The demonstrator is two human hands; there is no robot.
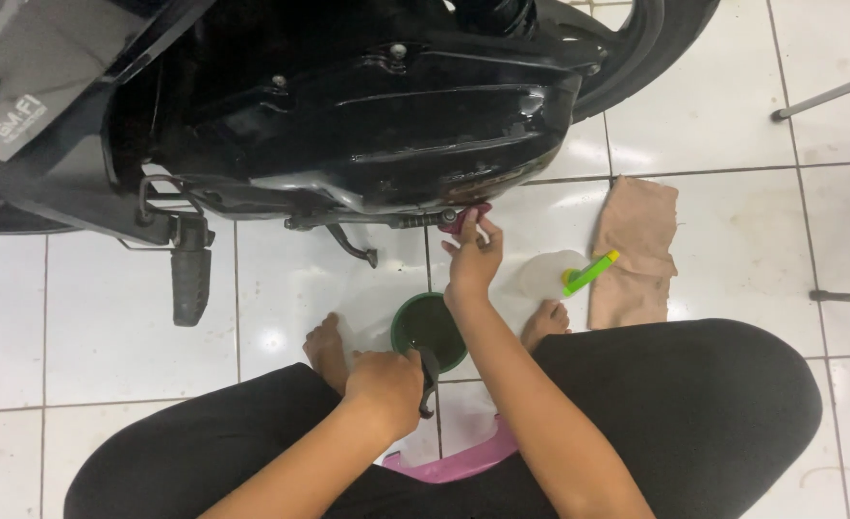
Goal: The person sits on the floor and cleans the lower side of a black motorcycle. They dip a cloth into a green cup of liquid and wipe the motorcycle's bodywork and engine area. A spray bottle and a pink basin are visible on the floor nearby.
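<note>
Nearest, the left hand (384,384) is closed around a dark tool, probably a wrench (429,380), at the near rim of the green bowl (429,330). Beyond the bowl, the right hand (472,258) pinches a small reddish rag (467,219) against the scooter's engine underside (387,135). Wiping goes best with the bowl kept directly beneath.

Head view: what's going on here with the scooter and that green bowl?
A person squats on the white tile floor beside a black scooter. The right hand presses a small reddish rag against the underside of the engine case. The left hand holds a dark tool at the rim of a green bowl on the floor. A tan cloth and a green-and-yellow tool lie to the right.
</note>
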